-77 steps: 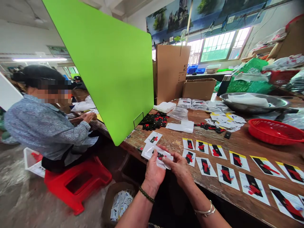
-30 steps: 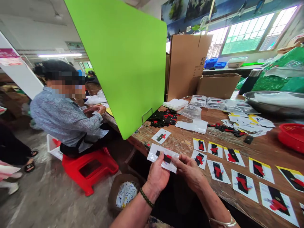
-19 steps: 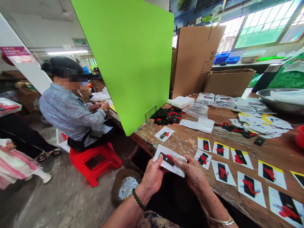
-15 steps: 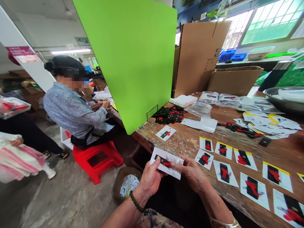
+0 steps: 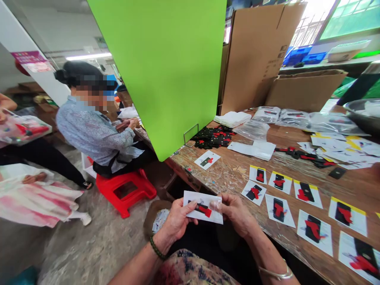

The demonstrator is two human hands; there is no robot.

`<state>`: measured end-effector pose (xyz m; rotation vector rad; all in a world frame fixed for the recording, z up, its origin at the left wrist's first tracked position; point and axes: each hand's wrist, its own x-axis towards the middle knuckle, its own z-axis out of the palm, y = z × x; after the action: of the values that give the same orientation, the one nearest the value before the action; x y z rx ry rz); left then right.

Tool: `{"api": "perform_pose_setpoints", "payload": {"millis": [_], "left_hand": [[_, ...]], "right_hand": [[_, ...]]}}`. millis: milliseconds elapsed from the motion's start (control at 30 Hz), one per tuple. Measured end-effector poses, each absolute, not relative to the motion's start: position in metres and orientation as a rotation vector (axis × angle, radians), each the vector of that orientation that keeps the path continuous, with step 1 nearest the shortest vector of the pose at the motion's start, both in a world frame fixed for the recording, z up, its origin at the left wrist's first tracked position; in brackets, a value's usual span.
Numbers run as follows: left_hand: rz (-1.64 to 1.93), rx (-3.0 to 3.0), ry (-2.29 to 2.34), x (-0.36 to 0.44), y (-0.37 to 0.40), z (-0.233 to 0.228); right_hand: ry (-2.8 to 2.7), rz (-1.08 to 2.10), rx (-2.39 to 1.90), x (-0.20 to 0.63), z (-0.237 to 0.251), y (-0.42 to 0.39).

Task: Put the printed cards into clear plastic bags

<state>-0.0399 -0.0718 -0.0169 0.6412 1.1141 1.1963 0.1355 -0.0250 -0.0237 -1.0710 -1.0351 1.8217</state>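
Both hands, left (image 5: 175, 220) & right (image 5: 236, 211), grip shut on bagged card (image 5: 203, 207), long axis horiz.

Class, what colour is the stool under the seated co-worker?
The stool is red; the head view shows it best.

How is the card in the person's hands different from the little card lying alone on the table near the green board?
The held card is up off the table, pinched between the left hand and right hand; the lone card lies flat on the wooden table, touched by nobody. The held card sits in a clear sleeve; the lone card looks bare. Both are white with a black-and-red piece on them.
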Motion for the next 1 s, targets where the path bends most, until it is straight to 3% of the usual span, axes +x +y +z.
{"api": "perform_pose_setpoints", "payload": {"millis": [433,633,833,1000], "left_hand": [[1.093,0.708,1.053,-0.05,-0.09,-0.016],[1.075,0.737,1.085,-0.053,-0.095,-0.018],[0.835,0.985,1.278,-0.06,-0.086,-0.008],[1.043,0.93,1.433,-0.055,-0.082,-0.012]], "right_hand": [[-1.168,1.681,-1.087,0.125,-0.041,-0.034],[-1.223,1.881,-1.016,0.129,-0.038,-0.039],[-1.29,1.858,-1.081,0.125,-0.034,-0.038],[-1.224,1.933,-1.033,0.134,-0.028,-0.037]]}}
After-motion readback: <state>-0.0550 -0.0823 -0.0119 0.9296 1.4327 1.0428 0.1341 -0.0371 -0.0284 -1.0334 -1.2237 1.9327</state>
